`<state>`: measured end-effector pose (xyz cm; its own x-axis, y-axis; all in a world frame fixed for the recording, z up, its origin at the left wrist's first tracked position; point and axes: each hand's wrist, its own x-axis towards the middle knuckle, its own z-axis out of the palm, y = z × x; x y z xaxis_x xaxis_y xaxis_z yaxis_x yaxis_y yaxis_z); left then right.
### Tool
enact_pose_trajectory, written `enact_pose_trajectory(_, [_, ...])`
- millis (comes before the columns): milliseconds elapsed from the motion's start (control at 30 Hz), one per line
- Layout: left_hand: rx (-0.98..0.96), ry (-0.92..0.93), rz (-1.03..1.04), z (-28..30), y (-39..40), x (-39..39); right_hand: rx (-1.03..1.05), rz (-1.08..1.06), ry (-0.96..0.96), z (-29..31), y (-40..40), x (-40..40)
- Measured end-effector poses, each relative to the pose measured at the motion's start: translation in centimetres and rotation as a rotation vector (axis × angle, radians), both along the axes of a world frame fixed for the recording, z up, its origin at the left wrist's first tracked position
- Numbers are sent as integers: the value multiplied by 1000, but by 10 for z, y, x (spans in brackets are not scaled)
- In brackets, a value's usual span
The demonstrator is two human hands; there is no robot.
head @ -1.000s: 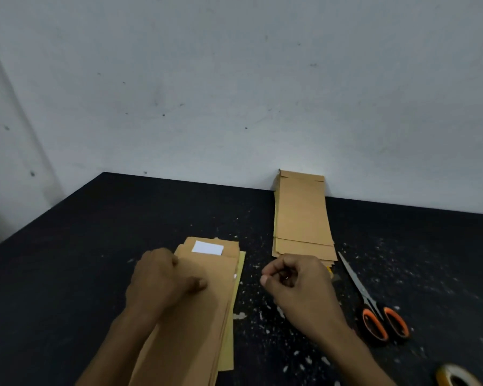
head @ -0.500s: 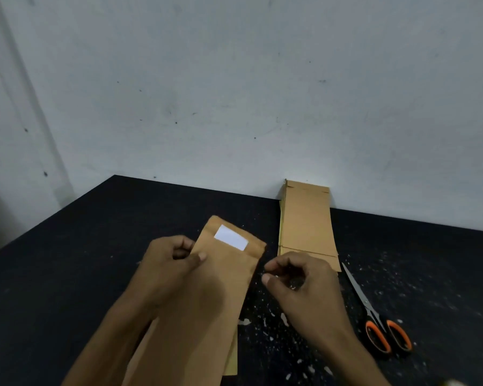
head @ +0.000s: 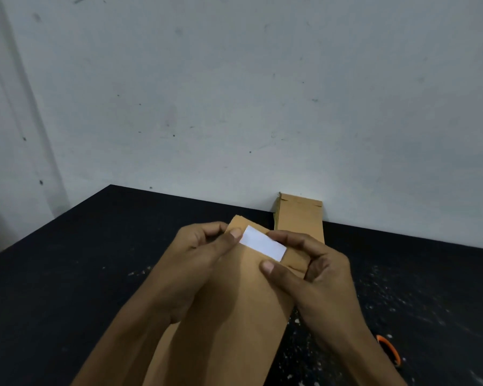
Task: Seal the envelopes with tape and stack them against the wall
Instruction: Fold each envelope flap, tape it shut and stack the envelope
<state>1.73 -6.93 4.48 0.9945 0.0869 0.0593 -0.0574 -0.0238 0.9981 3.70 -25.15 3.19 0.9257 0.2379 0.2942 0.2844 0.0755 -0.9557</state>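
Gripping the brown envelope (head: 234,316) near its white label (head: 262,246), we pinch it with both left hand (head: 195,263) and right hand (head: 318,277) above the black surface (head: 67,274).

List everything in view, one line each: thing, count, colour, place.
held envelope: one, brown, raised over the table, centre.
white strip: one, white, on the held envelope near its top edge.
envelope stack: one pile, brown, flat on the table, far end against the wall.
scissors: one, orange handle only showing, table at lower right.
table: one, black, speckled with white bits on the right.
wall: one, pale grey, behind the table.
left hand: one, grips the held envelope's upper left.
right hand: one, pinches its upper right edge.
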Motion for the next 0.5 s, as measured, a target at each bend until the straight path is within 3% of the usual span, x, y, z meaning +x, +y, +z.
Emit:
enact_pose_trajectory(267, [-21, -46, -46, 10, -15, 1, -167, -59, -90, 3, -11, -5])
enact_pose_trajectory(500, [49, -104, -130, 13, -21, -2, -152, 39, 196, 12, -23, -6])
